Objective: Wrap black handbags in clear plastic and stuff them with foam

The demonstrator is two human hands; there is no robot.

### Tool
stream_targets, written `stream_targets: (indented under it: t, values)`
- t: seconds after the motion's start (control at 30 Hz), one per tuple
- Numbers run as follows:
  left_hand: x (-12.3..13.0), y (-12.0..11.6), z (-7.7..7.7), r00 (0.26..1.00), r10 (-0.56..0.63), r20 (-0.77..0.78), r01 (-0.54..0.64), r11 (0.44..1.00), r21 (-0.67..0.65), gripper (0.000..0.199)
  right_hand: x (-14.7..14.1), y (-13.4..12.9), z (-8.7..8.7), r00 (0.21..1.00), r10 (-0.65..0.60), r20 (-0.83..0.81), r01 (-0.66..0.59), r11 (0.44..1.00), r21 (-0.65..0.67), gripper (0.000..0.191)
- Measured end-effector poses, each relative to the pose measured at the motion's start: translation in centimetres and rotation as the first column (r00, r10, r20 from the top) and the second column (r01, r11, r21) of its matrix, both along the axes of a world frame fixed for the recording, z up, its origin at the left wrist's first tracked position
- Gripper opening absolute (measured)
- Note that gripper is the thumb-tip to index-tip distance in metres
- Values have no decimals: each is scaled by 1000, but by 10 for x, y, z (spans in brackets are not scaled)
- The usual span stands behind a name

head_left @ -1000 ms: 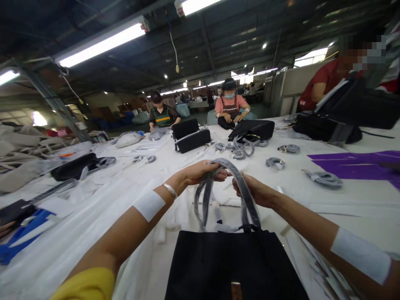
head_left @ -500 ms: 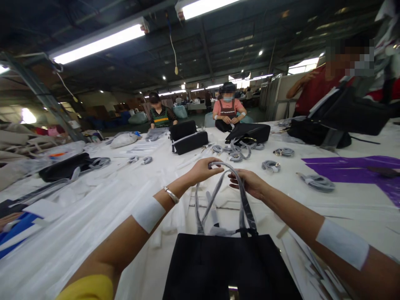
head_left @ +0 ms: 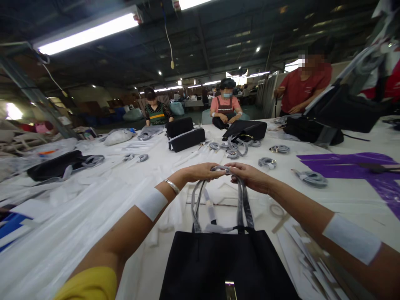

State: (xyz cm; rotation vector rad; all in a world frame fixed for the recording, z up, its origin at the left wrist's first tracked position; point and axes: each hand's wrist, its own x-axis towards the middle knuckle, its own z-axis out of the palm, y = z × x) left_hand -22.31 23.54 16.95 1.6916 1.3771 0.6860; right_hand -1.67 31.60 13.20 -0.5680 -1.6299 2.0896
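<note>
A black handbag [head_left: 225, 262] with a metal clasp stands upright on the white table, close in front of me. Its two handles [head_left: 241, 204], wrapped in clear plastic, rise from the top edge. My left hand [head_left: 206, 171] is closed round the top of the handles from the left. From the right, my right hand [head_left: 250, 177] pinches them too, its fingertips almost meeting the left ones. Both handles now lie close together under the fingers. A strip with a pale wrapping [head_left: 210, 206] shows behind the bag between the handles.
Several wrapped coiled straps [head_left: 311, 178] lie across the white table. Black bags [head_left: 187, 139] stand farther back. At right are purple sheeting [head_left: 337, 164] and white strips [head_left: 308, 254]; white foam sheets [head_left: 103, 225] cover the left. Co-workers [head_left: 226, 104] are across the table.
My right hand has closed on the handles and moved in towards the left. The two handles, apart before, are now drawn together. A co-worker in red at the right has shifted left.
</note>
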Motion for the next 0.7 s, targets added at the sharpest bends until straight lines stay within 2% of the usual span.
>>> stream_targets:
  t: [0.07, 0.13, 0.17, 0.23, 0.3, 0.37, 0.47, 0.57, 0.7]
  values:
    - [-1, -5, 5, 992, 84, 94, -72, 989, -127, 59, 4, 5, -9, 999, 31, 29, -33, 997, 67, 36]
    - [1, -12, 12, 965, 216, 148, -187, 964, -188, 63, 10, 14, -21, 988, -50, 144, 10, 965, 263, 42]
    - [3, -17, 16, 955, 258, 145, -230, 956, -184, 62, 13, 21, -27, 965, -135, 226, 37, 919, 392, 44]
    - [4, -30, 25, 955, 275, 107, -262, 957, -128, 59, 26, 41, -38, 871, -333, 361, 48, 789, 612, 37]
    - [3, -44, 34, 968, 246, 52, -242, 968, -72, 58, 46, 67, -46, 755, -501, 424, 48, 687, 725, 24]
    - [0, -57, 40, 981, 193, 23, -193, 981, -22, 55, 68, 95, -53, 633, -635, 443, 44, 601, 798, 20]
    - [-5, -67, 41, 984, 180, 10, -181, 982, 54, 55, 93, 131, -64, 472, -756, 453, -36, 497, 867, 32]
    - [-5, -68, 33, 975, 217, -51, -215, 975, 53, 45, 101, 160, -77, 383, -797, 466, -154, 442, 883, 43]
    - [0, -69, 29, 973, 160, -166, -166, 986, -25, 45, 95, 195, -92, 308, -810, 499, -296, 417, 860, 33]
